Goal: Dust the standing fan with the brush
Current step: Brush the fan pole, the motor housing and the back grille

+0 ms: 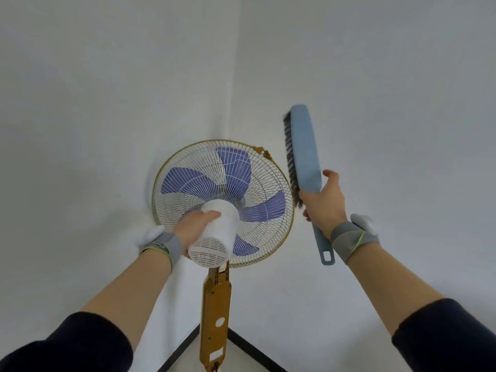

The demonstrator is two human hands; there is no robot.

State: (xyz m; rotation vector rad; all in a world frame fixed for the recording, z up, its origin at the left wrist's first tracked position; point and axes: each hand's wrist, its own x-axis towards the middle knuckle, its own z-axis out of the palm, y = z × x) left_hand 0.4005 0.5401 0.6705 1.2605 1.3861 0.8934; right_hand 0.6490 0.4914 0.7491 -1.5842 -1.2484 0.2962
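1. The left hand (197,224) grips the motor housing (214,237) of the standing fan (216,299), which stands in the corner. If this hold slips, the head can swing away.
2. The grille (241,167) is thin wire, so hard strokes may bend it.
3. The right hand (326,202) clasps the brush (303,159) beside the rim, bristles perhaps touching. Held so high, it may twist.

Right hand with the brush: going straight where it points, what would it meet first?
Likely the plain white wall, since the right hand points up along the blue plastic brush, just right of the standing fan's white wire guard; depth is unclear.
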